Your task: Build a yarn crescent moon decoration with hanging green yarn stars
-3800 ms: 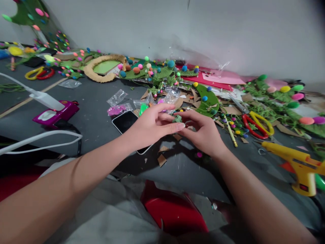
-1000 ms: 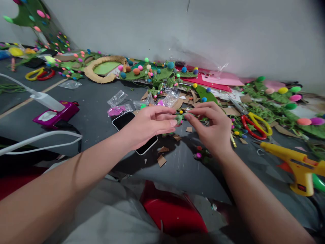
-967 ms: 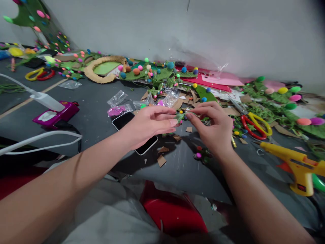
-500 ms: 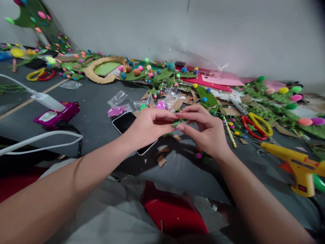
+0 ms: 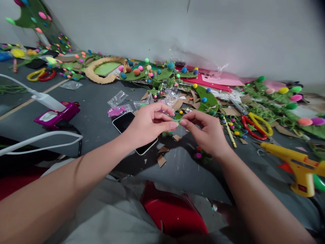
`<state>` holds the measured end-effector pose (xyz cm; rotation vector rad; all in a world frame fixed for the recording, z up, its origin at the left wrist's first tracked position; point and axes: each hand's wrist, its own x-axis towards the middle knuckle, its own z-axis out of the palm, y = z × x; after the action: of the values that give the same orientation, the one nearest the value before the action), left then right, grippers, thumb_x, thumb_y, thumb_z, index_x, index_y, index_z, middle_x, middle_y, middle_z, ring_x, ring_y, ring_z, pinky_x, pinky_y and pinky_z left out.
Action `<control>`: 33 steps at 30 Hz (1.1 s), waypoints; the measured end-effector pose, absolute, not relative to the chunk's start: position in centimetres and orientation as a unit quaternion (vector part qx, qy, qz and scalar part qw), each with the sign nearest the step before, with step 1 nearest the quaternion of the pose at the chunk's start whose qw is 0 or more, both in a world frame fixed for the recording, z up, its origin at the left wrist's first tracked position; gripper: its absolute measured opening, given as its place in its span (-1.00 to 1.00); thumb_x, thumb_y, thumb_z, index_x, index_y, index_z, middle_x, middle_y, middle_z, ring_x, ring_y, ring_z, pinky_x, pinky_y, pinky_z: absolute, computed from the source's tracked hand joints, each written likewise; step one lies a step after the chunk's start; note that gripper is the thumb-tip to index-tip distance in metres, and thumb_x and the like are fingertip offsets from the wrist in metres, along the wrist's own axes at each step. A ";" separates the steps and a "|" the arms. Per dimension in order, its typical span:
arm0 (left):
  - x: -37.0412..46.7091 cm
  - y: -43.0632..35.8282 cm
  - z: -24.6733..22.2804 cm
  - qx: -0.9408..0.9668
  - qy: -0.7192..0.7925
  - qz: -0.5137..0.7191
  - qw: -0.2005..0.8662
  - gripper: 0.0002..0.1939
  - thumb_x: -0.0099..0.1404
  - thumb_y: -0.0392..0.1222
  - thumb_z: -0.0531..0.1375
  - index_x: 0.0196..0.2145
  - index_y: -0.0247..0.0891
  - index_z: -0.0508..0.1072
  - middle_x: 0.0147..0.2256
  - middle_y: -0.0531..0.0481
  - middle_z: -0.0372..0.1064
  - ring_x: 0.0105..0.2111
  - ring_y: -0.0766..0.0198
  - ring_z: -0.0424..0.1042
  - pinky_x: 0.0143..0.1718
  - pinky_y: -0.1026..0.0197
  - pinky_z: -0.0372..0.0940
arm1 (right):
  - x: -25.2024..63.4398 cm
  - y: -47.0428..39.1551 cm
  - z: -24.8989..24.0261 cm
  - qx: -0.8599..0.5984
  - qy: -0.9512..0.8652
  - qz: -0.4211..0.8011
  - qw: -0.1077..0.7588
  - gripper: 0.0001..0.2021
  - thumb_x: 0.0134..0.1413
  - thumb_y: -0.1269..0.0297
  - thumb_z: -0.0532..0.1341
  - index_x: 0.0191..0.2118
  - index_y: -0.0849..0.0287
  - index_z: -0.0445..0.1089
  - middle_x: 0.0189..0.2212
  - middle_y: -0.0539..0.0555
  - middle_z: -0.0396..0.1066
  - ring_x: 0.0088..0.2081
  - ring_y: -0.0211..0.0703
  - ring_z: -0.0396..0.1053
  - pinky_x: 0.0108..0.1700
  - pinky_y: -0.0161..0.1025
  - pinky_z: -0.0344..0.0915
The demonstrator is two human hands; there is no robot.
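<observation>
Between my two hands is a small green piece (image 5: 177, 120), mostly covered by fingertips. My left hand (image 5: 151, 124) pinches its left side with thumb and fingers. The thumb and forefinger of my right hand (image 5: 206, 130) close on its right side. Beneath my left hand lies a dark phone (image 5: 147, 148) with a pale edge. Brown cardboard scraps (image 5: 161, 161) are on the grey table (image 5: 177, 176) just below the hands. A pencil (image 5: 230, 133) lies right of my right hand.
Red and yellow scissors (image 5: 256, 126) and a yellow glue gun (image 5: 291, 156) lie at the right. A purple power block (image 5: 59, 115) with white cables sits at the left. Pompom-covered greenery and a tan ring (image 5: 98, 75) line the wall.
My fingers have shifted on the green piece, and less of it shows. My left thumb has moved slightly right, and my right hand's fingers have curled in lower.
</observation>
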<state>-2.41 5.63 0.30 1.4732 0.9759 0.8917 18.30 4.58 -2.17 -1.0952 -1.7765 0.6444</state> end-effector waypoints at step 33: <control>-2.3 5.5 -0.2 0.619 0.389 0.376 0.569 -0.45 0.15 -0.29 0.43 0.08 -0.29 0.42 -0.04 -0.18 0.58 -0.02 0.08 0.57 -0.05 0.09 0.49 | 19.4 5.4 -2.4 -0.461 -0.671 0.278 0.509 -0.74 0.11 0.15 0.41 -0.09 0.07 0.60 -0.10 0.11 0.49 -0.21 -0.18 0.46 -0.22 -0.21 0.40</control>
<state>-2.29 5.52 -0.24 1.4537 0.9137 0.8833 19.38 5.38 -2.44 -1.1109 -1.6163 0.6707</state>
